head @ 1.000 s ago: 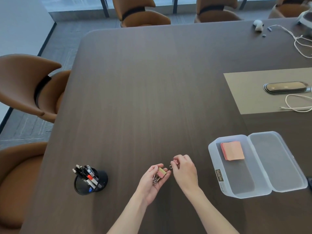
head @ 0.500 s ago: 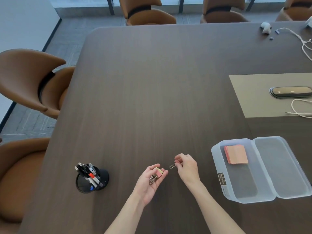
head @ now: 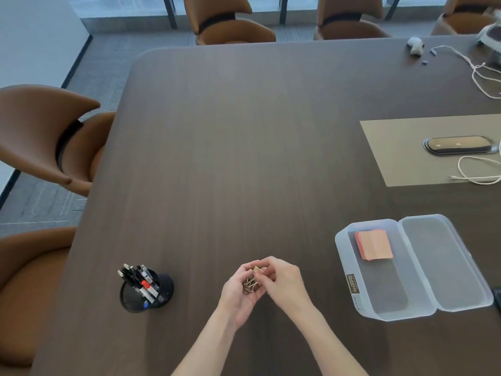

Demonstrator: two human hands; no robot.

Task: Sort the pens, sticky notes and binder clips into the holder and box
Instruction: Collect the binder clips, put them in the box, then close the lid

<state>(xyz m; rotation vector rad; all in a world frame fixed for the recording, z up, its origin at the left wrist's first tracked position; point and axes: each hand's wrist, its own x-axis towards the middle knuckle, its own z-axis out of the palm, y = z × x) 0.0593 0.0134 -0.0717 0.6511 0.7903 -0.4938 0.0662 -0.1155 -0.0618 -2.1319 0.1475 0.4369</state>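
My left hand (head: 238, 294) is cupped palm-up near the table's front edge and holds a small pile of binder clips (head: 250, 282). My right hand (head: 284, 280) touches it from the right, fingertips pinched over the clips in the palm. A black mesh pen holder (head: 160, 294) with several pens (head: 141, 279) stands to the left. A clear plastic box (head: 379, 302) lies open to the right, its lid (head: 444, 264) folded flat. A pink stack of sticky notes (head: 374, 244) rests in the box's far end.
The dark wooden table (head: 244, 145) stretches ahead. A tan mat (head: 401, 147) at the right carries a dark oval device (head: 458, 145) and a white cable (head: 477, 175). Brown chairs (head: 51, 137) stand along the left and far edges.
My right hand carried a loose binder clip left to my left palm. The hands, apart before, now touch. The view shifted slightly.
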